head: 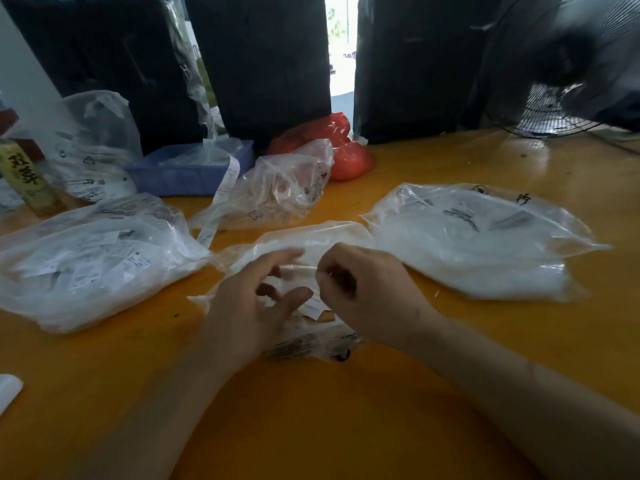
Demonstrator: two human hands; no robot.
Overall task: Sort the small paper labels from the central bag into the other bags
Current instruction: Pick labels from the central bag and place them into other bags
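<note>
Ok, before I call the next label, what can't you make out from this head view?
- Text on the paper label pinched by the right hand: motion-blurred, too small.
- Contents of the central bag: mostly hidden by both hands; left hand blurred.
- Print on the left bag and right bag: too small.
- Bottle: cut off by the left edge.

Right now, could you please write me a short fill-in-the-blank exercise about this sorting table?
1. The table top is coloured ____.
2. The right hand pinches a small paper ____ above the central bag.
3. The tray behind the bags is ____ in colour.
4. The bag at the back, beside the tray, is ____.

Missing words: yellow; label; blue; red
</note>
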